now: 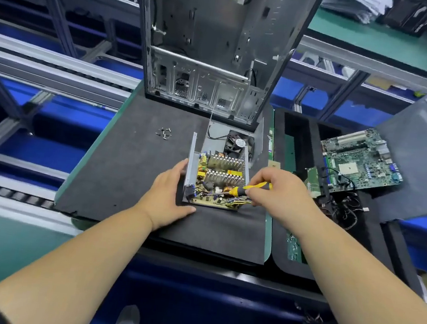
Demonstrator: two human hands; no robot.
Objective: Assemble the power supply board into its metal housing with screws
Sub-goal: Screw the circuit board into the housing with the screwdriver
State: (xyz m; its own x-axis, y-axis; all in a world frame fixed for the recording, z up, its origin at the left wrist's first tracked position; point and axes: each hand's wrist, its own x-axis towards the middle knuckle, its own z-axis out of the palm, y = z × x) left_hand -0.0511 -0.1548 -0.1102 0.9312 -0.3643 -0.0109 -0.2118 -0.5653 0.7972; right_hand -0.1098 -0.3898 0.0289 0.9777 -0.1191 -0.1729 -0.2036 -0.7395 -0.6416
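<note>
The power supply board (218, 178), with silver heat sinks and yellow parts, lies inside its open metal housing (191, 159) on a black foam mat (131, 168). My left hand (169, 191) rests against the housing's left wall, fingers fairly straight, thumb flat on the mat. My right hand (281, 191) grips a yellow and black screwdriver (250, 188) that lies nearly level, its tip over the board's near right part. Several small screws (164, 132) lie loose on the mat, up and left of the housing. The housing's lid with a black fan (238, 143) lies just behind.
An open computer case (215, 42) stands upright at the mat's far edge. To the right, a green motherboard (358, 162) and tangled black cables (340, 208) sit on a second black tray beside a grey metal panel (420, 158). Conveyor rails run along the left.
</note>
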